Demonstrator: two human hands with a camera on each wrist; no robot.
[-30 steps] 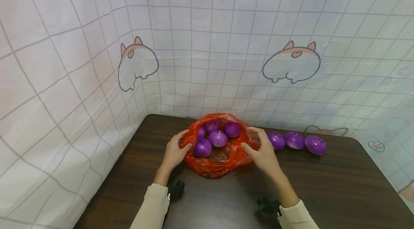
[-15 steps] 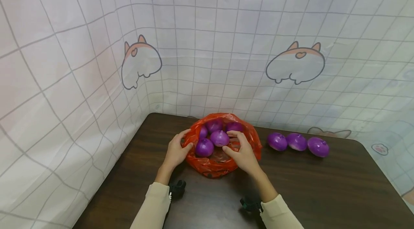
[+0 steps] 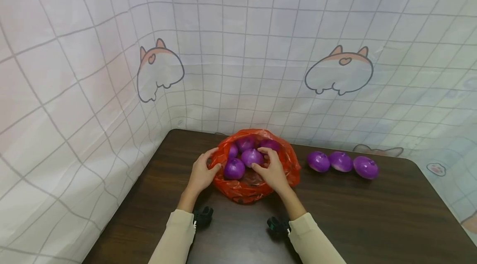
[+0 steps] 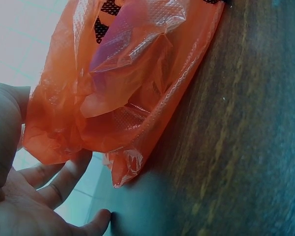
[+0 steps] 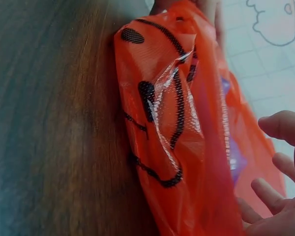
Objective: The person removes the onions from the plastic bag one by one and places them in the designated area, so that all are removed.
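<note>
A red plastic bag [image 3: 242,194] stands with its mouth wide, and several purple onions lie inside. My left hand [image 3: 200,175] holds the bag's left rim; the left wrist view shows the thumb on one side of the film [image 4: 152,103] and fingers on the other. Over the bag's mouth, my right hand [image 3: 275,172] has its thumb and fingers apart at the right side of the middle onion [image 3: 251,158]. Whether they touch it cannot be told. Another onion [image 3: 234,169] sits at the front left, near my left thumb. From the right wrist, the right hand [image 5: 285,196] looks loosely spread.
Three more purple onions [image 3: 340,161] lie in a row on the dark wooden table [image 3: 372,214], right of the bag. A white grid-patterned curtain [image 3: 238,69] hangs behind the table and on its left. Black wrist cameras [image 3: 203,216] hang below both wrists.
My right hand has left the bag's right rim and moved left over the opening to the middle onion. My left hand stays at the left rim. The onions look unmoved.
</note>
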